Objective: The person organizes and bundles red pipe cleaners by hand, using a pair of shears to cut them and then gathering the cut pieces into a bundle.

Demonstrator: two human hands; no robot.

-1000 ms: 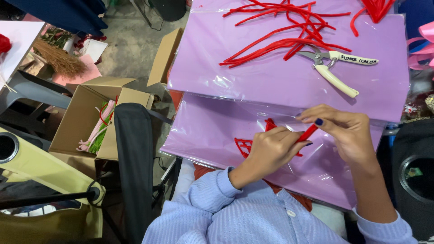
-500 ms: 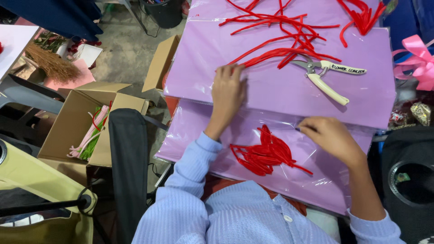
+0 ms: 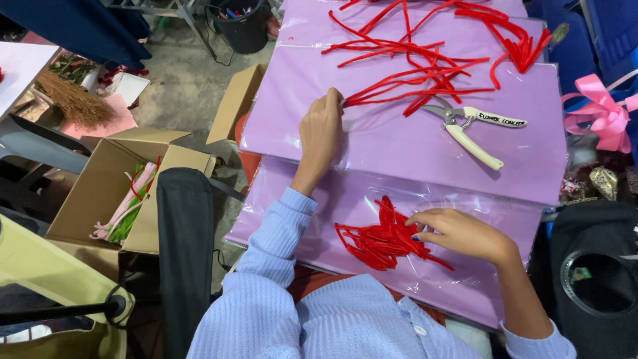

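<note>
My left hand (image 3: 321,131) reaches up the purple wrapped sheets (image 3: 399,143) and pinches the near end of a long red pipe cleaner from the loose red strands (image 3: 425,70) spread at the top. My right hand (image 3: 465,234) rests fingers-down on a small heap of short bent red pieces (image 3: 382,239) lying on the lower purple sheet (image 3: 292,206). White-handled pruning shears (image 3: 468,126) lie just right of the long strands, untouched.
An open cardboard box (image 3: 109,193) with pink and green stems stands on the floor at left, beside a dark chair back (image 3: 186,252). A pink ribbon bow (image 3: 601,113) sits at the right edge. A black round bin (image 3: 595,286) is at lower right.
My left hand left the small red piece near my right hand and stretched up to the long strands. The short red pieces now lie in a heap under my right hand.
</note>
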